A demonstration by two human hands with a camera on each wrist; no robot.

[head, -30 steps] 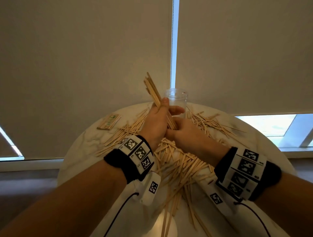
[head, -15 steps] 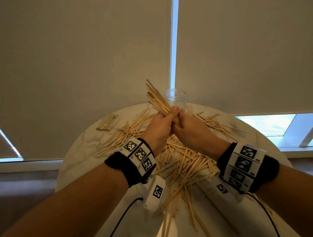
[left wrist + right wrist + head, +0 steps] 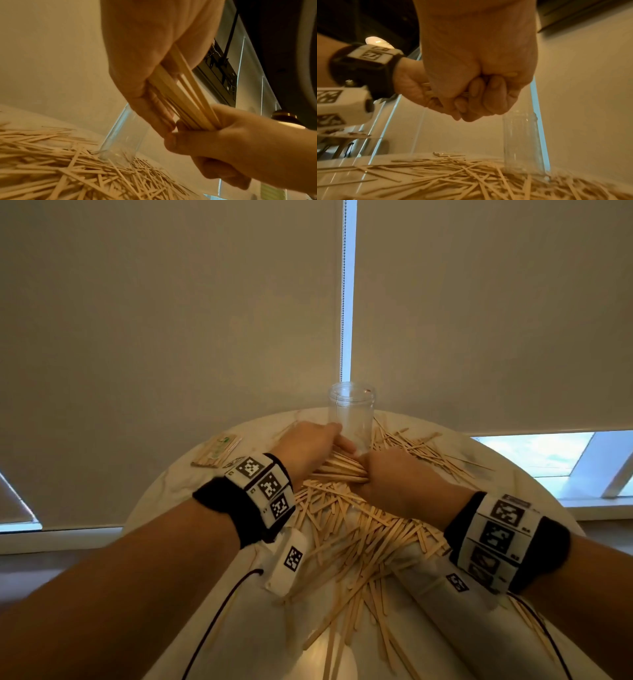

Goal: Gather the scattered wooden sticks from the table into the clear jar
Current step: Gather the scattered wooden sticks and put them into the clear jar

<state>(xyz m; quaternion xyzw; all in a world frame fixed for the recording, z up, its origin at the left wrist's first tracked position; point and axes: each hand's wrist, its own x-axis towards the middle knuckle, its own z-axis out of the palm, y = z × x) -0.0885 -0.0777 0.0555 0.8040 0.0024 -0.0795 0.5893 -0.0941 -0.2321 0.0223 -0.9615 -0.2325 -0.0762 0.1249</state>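
A clear jar (image 3: 351, 412) stands upright and empty at the far side of the round table (image 3: 161, 501). Just in front of it both hands hold one bundle of wooden sticks (image 3: 340, 469), which lies almost level above the pile. My left hand (image 3: 308, 445) grips its left end, fingers curled over it beside the jar's base. My right hand (image 3: 390, 474) is a fist around the right end. In the left wrist view the bundle (image 3: 181, 94) runs from my left palm into the right fist (image 3: 214, 140). Many loose sticks (image 3: 359, 539) cover the tabletop.
A small wrapped packet of sticks (image 3: 217, 450) lies at the table's far left. Roller blinds (image 3: 171, 320) hang right behind the table, with a bead chain (image 3: 343, 302) above the jar. Loose sticks spread around the jar's base (image 3: 527, 174) and toward the near edge.
The bundle, which pointed up and to the left a second ago, has been lowered to almost level just above the pile. Both hands have come down with it and still grip it.
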